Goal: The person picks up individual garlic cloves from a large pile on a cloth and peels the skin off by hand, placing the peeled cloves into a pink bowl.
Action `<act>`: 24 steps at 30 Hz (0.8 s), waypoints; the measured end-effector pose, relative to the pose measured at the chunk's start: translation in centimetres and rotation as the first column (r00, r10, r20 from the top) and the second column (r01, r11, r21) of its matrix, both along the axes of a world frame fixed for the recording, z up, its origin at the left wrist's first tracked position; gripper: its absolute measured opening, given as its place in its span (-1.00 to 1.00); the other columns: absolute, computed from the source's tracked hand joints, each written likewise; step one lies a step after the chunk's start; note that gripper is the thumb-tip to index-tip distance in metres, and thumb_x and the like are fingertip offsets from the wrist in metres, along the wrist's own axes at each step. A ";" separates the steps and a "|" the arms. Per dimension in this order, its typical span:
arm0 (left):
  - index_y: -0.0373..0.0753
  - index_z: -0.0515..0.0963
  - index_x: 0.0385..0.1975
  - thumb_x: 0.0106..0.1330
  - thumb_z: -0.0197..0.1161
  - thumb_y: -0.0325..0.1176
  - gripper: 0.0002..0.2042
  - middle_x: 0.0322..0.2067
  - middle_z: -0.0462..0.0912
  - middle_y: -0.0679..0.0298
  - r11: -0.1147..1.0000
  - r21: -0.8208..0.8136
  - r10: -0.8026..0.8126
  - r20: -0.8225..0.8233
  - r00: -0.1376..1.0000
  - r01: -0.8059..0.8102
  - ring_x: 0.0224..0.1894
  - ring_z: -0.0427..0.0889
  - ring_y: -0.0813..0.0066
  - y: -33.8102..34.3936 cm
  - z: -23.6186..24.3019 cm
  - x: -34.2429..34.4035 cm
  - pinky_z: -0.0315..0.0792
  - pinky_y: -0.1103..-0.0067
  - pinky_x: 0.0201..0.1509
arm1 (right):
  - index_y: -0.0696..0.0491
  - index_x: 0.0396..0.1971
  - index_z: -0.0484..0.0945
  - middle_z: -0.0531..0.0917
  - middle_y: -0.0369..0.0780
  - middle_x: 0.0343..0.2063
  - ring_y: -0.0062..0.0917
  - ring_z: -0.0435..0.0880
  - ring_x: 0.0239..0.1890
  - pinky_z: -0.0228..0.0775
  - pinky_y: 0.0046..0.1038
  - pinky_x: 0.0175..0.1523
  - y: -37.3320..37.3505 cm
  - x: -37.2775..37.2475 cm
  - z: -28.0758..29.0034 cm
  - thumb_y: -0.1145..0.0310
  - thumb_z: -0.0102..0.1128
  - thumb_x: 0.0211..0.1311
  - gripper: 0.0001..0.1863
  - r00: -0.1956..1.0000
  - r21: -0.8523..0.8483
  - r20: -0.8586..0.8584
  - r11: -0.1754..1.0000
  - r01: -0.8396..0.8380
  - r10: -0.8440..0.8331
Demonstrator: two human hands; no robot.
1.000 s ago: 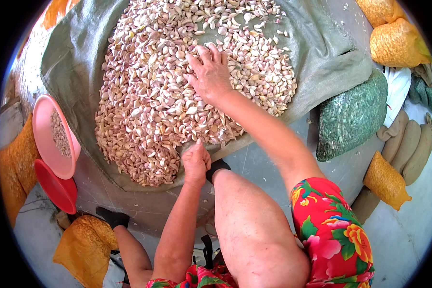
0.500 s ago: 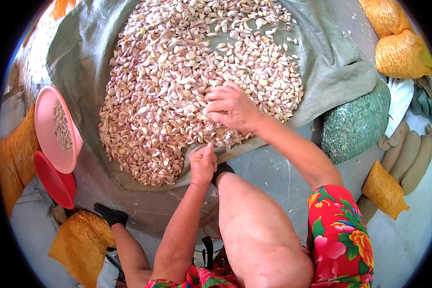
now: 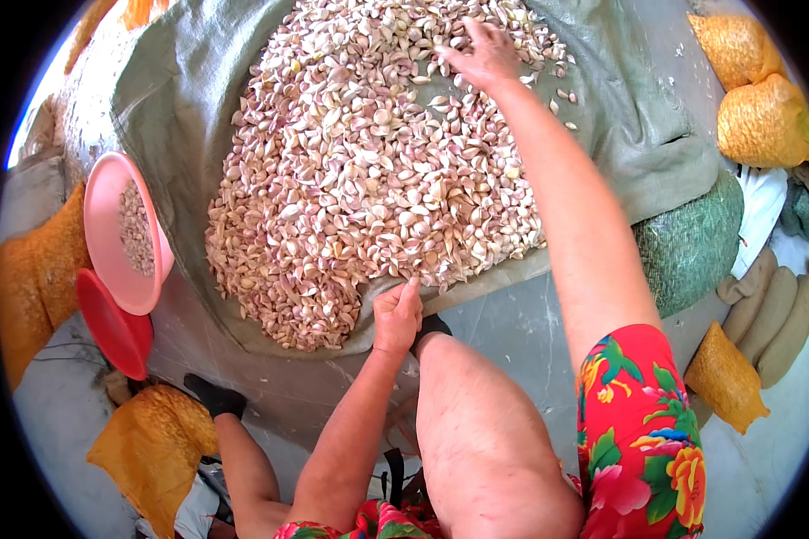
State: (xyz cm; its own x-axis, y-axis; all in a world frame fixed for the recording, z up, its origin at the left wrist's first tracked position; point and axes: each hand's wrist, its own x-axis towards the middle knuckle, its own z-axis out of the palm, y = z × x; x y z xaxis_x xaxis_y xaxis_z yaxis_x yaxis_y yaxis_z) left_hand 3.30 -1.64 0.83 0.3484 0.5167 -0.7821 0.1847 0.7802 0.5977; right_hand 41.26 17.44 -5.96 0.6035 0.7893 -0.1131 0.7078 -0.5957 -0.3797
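Observation:
A broad heap of garlic cloves (image 3: 351, 180), whitish with purple tinges, lies on a grey-green woven cloth (image 3: 175, 117). At the near edge of the heap, my left hand (image 3: 397, 316) is closed with its thumb on top, gripping the raised edge of the cloth. My right arm stretches across the right side of the heap. My right hand (image 3: 487, 58) is over the far right cloves with its fingers apart, next to a patch where the cloth shows through. No held clove can be seen in it.
To the left, a pink basin (image 3: 108, 229) holding small cloves overlaps a red basin (image 3: 117, 328). Orange mesh sacks (image 3: 153, 449) lie on both sides. A green woven sack (image 3: 692, 247) sits by the cloth's right edge, near long tan cloth bundles (image 3: 768, 310).
My right hand has moved from the near middle of the heap to its far right part, and the arm is straighter. My left hand keeps its place at the cloth's edge.

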 end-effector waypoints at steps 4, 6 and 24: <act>-0.20 0.32 -0.75 0.52 0.11 -0.18 -0.50 -0.79 0.30 0.39 1.000 0.018 -0.006 -0.047 0.999 0.007 -0.79 0.22 0.64 0.3 0.2 -0.5 0.11 0.62 -0.72 | -0.41 0.48 0.09 0.10 -0.07 0.49 -0.03 -0.01 0.52 -0.24 0.02 0.55 4.3 -7.8 1.2 -0.57 0.09 0.03 0.03 0.987 -0.057 -0.145 0.995 -0.084 0.075; -0.20 0.33 -0.74 0.52 0.11 -0.17 -0.50 -0.78 0.30 0.39 0.999 0.028 -0.018 -0.047 0.999 0.019 -0.79 0.22 0.64 0.4 0.2 -0.7 0.10 0.62 -0.72 | -0.41 0.46 0.18 0.12 -0.09 0.49 -0.10 0.08 0.48 -0.22 0.02 0.54 4.5 -10.7 2.0 -0.54 0.07 0.08 -0.04 0.969 -0.113 -0.142 0.969 -0.218 0.201; -0.20 0.35 -0.74 0.50 0.15 -0.18 -0.52 -0.76 0.34 0.39 1.000 0.017 -0.020 -0.035 0.999 0.021 -0.76 0.25 0.65 0.3 0.1 -0.6 0.12 0.62 -0.70 | -0.37 -0.05 0.70 0.36 -0.27 0.38 -0.15 0.09 0.49 -0.29 0.03 0.55 -17.9 -5.9 5.3 0.02 0.35 0.04 -0.61 0.877 -0.037 0.080 0.881 -0.473 0.474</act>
